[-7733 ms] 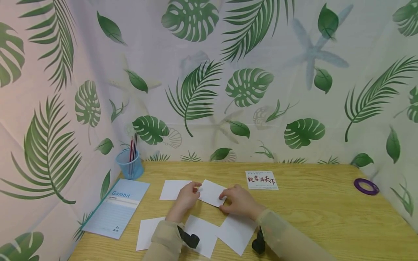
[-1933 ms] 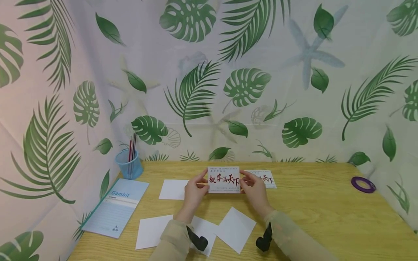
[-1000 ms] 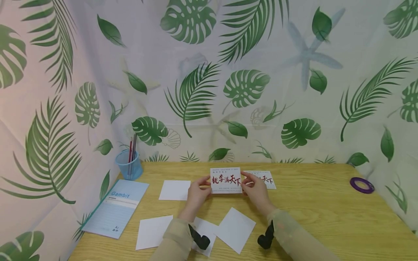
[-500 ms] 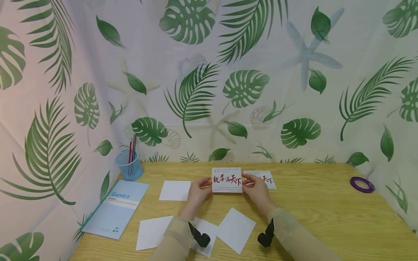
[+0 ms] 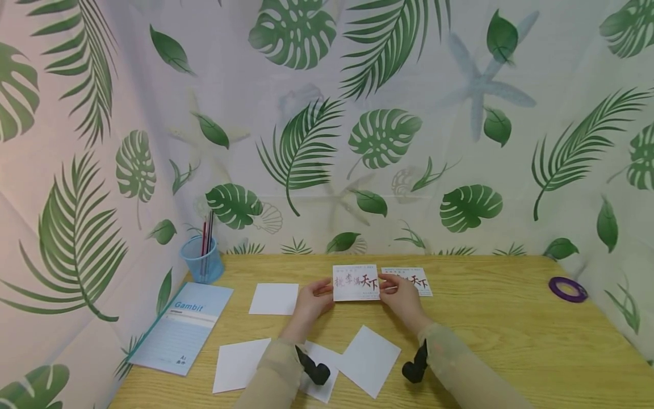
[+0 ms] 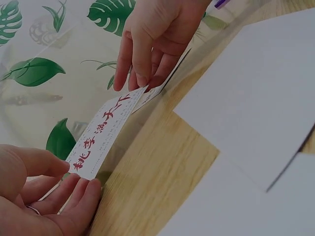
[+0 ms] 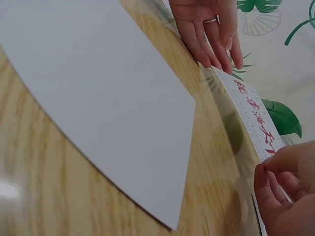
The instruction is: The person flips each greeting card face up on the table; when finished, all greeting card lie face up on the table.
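Observation:
A white card [image 5: 355,282] printed with red Chinese characters is held up off the wooden table, its printed face showing in the head view. My left hand [image 5: 311,302] pinches its left edge between thumb and fingers, as the left wrist view shows at the card's near end [image 6: 101,135]. On the right edge, my right hand [image 5: 405,301] pinches it the same way. Pale glare washes out part of the lettering. Behind the right hand lies a card with matching print [image 5: 420,284], partly hidden by the fingers.
Blank-side-up white cards lie around: one at the back [image 5: 273,299], one front left [image 5: 236,366], and two overlapping [image 5: 370,361] between the forearms. A Gambit notebook [image 5: 181,329] and blue pen cup [image 5: 203,261] stand left; purple tape roll [image 5: 568,289] right.
Earlier both hands were at a blank-side-up card on the table; now they hold a card raised with its lettering showing. In the last second it shifted slightly right and tilted, catching glare.

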`<state>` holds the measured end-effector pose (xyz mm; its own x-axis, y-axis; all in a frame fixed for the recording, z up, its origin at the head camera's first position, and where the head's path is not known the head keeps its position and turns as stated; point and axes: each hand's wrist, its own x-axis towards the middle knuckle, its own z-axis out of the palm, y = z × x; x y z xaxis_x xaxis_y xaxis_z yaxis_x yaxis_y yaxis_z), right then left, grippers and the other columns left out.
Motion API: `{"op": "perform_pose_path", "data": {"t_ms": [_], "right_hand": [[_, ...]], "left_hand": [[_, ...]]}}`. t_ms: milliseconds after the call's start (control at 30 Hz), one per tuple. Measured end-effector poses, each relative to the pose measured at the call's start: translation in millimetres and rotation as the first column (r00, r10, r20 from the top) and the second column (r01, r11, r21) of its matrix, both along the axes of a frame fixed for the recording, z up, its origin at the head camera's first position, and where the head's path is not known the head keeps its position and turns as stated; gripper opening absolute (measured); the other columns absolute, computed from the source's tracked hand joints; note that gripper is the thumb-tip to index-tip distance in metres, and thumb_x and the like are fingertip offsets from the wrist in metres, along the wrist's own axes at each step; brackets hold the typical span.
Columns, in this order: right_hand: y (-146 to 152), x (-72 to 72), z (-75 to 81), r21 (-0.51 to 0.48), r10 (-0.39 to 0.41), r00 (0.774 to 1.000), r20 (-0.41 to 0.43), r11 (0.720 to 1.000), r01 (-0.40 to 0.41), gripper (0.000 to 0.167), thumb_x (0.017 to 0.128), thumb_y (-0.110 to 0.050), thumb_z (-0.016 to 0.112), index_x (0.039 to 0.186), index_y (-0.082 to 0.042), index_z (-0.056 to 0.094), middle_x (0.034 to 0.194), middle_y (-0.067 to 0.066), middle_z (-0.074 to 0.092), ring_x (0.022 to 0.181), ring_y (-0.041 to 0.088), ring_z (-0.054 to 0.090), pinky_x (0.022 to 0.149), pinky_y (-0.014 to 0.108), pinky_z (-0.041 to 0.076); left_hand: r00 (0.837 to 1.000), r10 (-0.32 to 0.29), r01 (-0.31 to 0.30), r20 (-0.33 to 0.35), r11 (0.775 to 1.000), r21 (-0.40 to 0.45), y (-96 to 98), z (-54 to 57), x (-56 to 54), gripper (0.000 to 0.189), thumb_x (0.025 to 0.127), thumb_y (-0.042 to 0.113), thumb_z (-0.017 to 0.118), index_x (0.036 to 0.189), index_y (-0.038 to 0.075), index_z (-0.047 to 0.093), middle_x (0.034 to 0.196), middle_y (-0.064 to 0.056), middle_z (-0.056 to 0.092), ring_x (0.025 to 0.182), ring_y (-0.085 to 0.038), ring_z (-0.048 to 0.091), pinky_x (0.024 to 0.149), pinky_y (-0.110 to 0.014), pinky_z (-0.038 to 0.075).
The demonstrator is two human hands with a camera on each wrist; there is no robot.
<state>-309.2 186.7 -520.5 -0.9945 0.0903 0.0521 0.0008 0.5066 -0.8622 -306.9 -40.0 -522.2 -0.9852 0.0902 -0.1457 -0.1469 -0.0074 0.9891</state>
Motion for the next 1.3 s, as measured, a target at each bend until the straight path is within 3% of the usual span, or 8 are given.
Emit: {"op": "perform_pose_path", "data": {"t_ms": [133,433,600,867,1133,1300], "right_hand": [[0.8,0.3,-0.6,0.010,0.009,1.000,0.008,1.000,-0.009,0.046,0.084,0.004,0.069,0.129,0.000,0.063,0.108,0.018,0.068,0.095,0.026,0.068,0.082,0.034,0.058],[3.2,-5.0,-4.6,0.002,-0.009,1.000,0.019,1.000,0.009,0.045,0.082,0.005,0.069,0.127,0.002,0.064,0.109,0.019,0.070,0.094,0.023,0.067,0.083,0.033,0.058],[4.2,-6.0,-5.4,-0.009,-0.014,0.999,0.039,1.000,0.014,0.046,0.083,0.006,0.069,0.127,0.001,0.063,0.111,0.020,0.070,0.094,0.021,0.067,0.081,0.029,0.058],[5.5,-5.4,-2.8,-0.020,-0.008,0.998,0.066,1.000,0.009,0.047,0.084,0.006,0.069,0.129,0.001,0.061,0.113,0.022,0.070,0.098,0.026,0.070,0.084,0.032,0.059],[8.9,-9.1,-3.6,0.007,-0.012,0.999,0.047,1.000,0.011,0.046,0.082,0.006,0.068,0.128,0.003,0.062,0.110,0.022,0.071,0.095,0.026,0.071,0.082,0.033,0.060],[11.9,-11.3,-2.1,0.046,-0.018,0.999,0.037,0.999,0.016,0.045,0.084,0.002,0.069,0.129,0.002,0.061,0.108,0.020,0.073,0.101,0.030,0.070,0.086,0.038,0.058]], "left_hand": [[1.000,0.017,-0.018,0.021,1.000,0.014,1.9,-8.1,-6.7,0.048,0.090,-0.006,0.060,0.137,-0.008,0.051,0.131,-0.027,0.060,0.107,-0.022,0.064,0.088,-0.033,0.058],[0.995,0.028,-0.031,0.095,0.999,0.038,6.3,0.1,-7.2,0.045,0.093,-0.005,0.056,0.138,-0.006,0.052,0.129,-0.023,0.060,0.107,-0.020,0.063,0.094,-0.034,0.056],[0.995,-0.002,0.002,0.095,1.000,0.009,7.7,3.5,-8.0,0.046,0.093,-0.004,0.055,0.138,-0.008,0.050,0.131,-0.026,0.058,0.112,-0.024,0.061,0.096,-0.035,0.055],[0.995,-0.052,0.061,0.082,0.992,-0.111,6.0,6.5,-8.2,0.046,0.093,0.005,0.059,0.138,-0.004,0.052,0.134,-0.023,0.059,0.117,-0.025,0.061,0.099,-0.034,0.053],[0.992,-0.115,0.118,0.043,0.990,-0.083,8.9,8.4,-6.1,0.049,0.095,0.004,0.057,0.141,-0.009,0.046,0.139,-0.027,0.053,0.125,-0.031,0.056,0.104,-0.038,0.050],[0.991,-0.128,0.132,0.048,0.988,-0.077,10.5,8.7,-6.4,0.049,0.096,0.006,0.056,0.142,-0.009,0.045,0.140,-0.026,0.052,0.128,-0.032,0.054,0.106,-0.040,0.048]]}}
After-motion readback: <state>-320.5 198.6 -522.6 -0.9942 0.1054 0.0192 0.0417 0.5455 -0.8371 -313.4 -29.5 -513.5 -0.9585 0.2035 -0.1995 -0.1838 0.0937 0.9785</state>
